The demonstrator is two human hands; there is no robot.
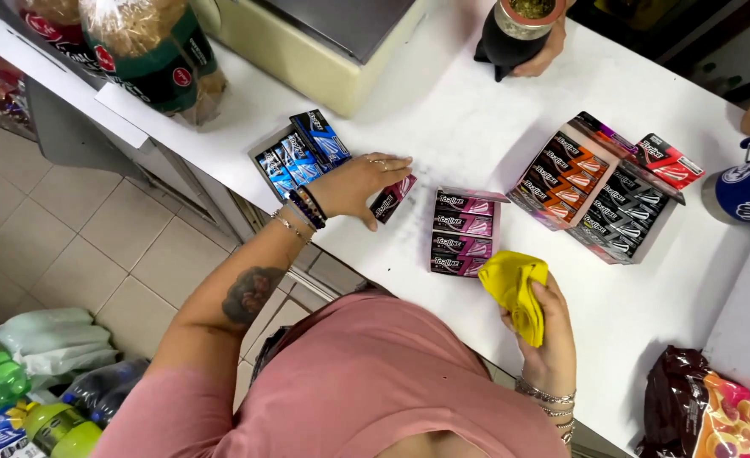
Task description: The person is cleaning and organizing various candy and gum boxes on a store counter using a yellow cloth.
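Now, from the head camera you look straight down on a white tabletop [443,119]. Your left hand [359,184] lies flat and spread, palm down, on a dark-and-pink gum pack [391,200]; the fingers are stretched out rather than curled, so it presses on the pack and does not clasp it. That pack peeks out from under your fingertips on the side toward the other boxes, its long axis running on a slant from lower left to upper right in the picture, tilted up at the far end. Just behind your wrist sits a box of blue gum packs [300,157], near the tabletop's edge. Just beside the pressed pack, apart from it by a narrow strip of tabletop, stands an open pink gum box [461,232] with its packs stacked crosswise. Your right hand [546,335] is closed around a crumpled yellow cloth [515,284], held at the tabletop's near edge, the cloth's top just beside the pink box. Farther on stand an orange gum box [564,172] and a black gum box [631,215] side by side. Another person's hand [543,53] holds a dark cup [515,30] at the far edge.
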